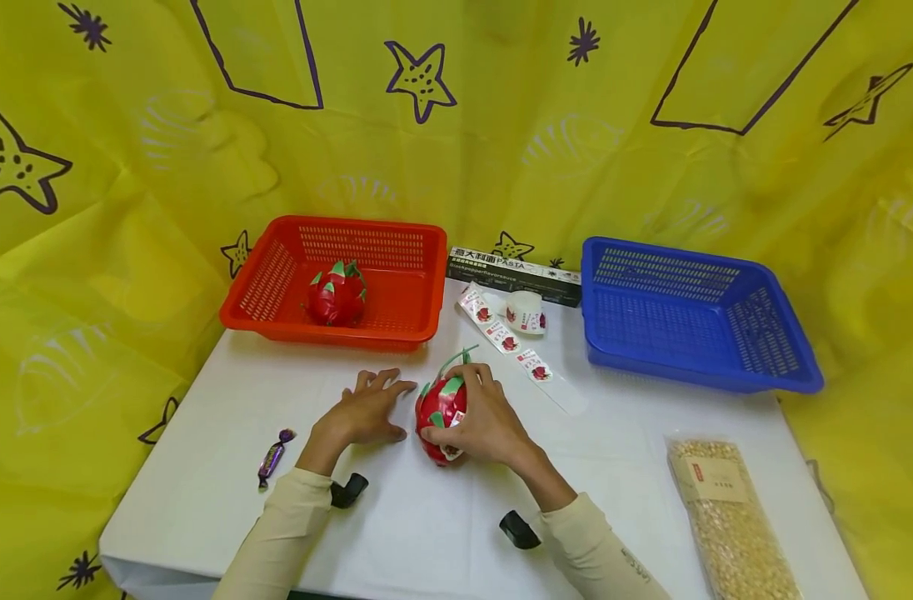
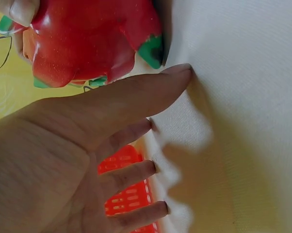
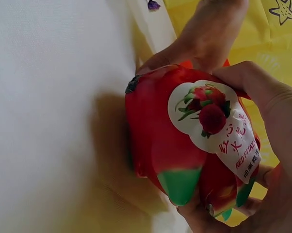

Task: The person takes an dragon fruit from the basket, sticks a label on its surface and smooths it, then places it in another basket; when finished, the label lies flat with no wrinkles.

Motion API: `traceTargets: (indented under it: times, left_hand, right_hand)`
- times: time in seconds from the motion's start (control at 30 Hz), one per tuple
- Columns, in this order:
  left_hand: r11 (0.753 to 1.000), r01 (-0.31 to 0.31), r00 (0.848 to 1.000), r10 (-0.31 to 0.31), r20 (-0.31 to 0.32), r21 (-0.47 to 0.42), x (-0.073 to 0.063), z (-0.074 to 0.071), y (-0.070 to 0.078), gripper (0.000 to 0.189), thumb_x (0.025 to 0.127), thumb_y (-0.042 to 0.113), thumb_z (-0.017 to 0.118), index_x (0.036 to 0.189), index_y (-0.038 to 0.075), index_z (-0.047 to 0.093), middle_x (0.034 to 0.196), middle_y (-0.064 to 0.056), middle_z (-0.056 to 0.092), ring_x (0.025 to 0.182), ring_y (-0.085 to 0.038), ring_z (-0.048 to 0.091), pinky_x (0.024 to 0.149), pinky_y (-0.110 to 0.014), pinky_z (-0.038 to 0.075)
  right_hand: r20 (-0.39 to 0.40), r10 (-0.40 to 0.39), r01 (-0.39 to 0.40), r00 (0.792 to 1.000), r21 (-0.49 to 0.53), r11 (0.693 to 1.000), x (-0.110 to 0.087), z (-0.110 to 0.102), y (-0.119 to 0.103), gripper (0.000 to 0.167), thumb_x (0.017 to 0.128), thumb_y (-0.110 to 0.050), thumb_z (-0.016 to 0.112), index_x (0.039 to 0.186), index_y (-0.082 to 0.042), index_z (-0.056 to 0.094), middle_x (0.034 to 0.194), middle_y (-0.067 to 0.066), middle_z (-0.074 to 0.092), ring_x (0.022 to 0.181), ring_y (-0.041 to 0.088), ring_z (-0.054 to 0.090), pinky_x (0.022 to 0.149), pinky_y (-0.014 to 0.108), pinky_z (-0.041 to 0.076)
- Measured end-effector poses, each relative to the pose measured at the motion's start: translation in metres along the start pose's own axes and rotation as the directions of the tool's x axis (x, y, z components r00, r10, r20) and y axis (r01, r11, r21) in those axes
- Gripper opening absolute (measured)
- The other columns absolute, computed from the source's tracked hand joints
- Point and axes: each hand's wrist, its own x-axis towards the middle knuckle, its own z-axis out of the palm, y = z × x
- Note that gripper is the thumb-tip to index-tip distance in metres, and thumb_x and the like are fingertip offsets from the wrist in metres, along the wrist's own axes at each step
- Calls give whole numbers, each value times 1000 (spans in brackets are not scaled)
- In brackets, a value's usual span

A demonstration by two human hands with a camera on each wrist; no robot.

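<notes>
One stickered dragon fruit (image 1: 436,402) in right grip (image 1: 483,421), left grip (image 1: 370,411) beside

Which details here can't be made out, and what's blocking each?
- Head view: the held dragon fruit's sticker, partly covered by the right hand.
- Head view: near end of the bag of yellow kernels, cut off by the bottom edge.
- Head view: print on the purple-wrapped candy, too small.
- Left wrist view: red basket, partly hidden by the left hand.
</notes>
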Motion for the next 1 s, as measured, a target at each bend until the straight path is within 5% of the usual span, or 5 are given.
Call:
traceTargets:
  times: [0.47,0.7,1.0]
  left_hand:
    - [1000,-1,1000,1,2,14,0,0,2,78,84,21,90,154,17,55,169,-18,34,146,-47,31,112,-83,29]
    - [1000,1,1000,-1,6,9,-2,-4,4,78,85,21,89,155,17,54,169,-18,34,146,-48,31,112,-83,27]
    - [1000,-8,1000,8,-8,4,-4,-3,4,79,83,18,89,154,16,55,167,-19,36,145,-49,31,111,-84,28]
  right_hand:
    - [3,16,-16,1000,-13,1000,2,-46,-6,83,78,-48,90,145,-18,51,144,9,51,130,33,52,84,47,64]
    - [-4,-15,15,1000,-50,999,10,-96,-3,84,80,-49,88,148,-18,48,152,13,45,136,39,50,86,51,64]
    - [-109,-62,50,992,-110,993,18,-176,17,81,85,-40,88,147,-9,47,150,23,43,128,45,55,90,57,62]
